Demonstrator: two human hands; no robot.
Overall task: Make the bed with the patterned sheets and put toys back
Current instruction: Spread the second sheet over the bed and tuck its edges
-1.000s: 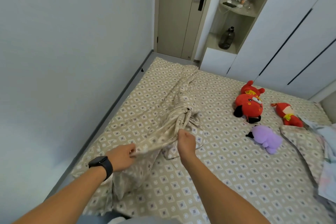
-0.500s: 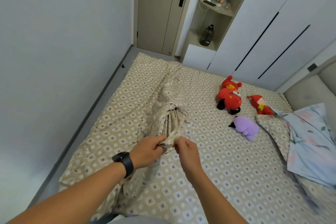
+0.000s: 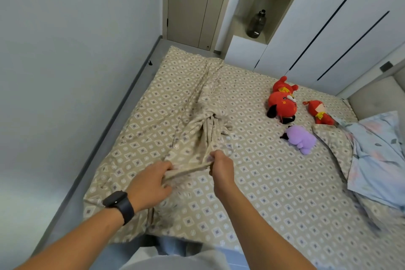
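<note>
Head view showed the left hand point(image 3: 151, 178) and right hand point(image 3: 220, 165) each pinched shut on a taut edge of the bunched patterned sheet point(image 3: 203, 125) lying mid-bed. Light, limp cloth; it probably handled best gripped along its hem, near the corners.

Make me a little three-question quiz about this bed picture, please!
1. True or false: both hands grip the bunched patterned sheet.
2. How many plush toys lie on the bed?
3. Which toy lies nearest the floral pillow: A) purple plush, B) big red plush, C) small red doll?

Key: 1. True: left hand and right hand pinch one strip. 2. Three. 3. C.
</note>
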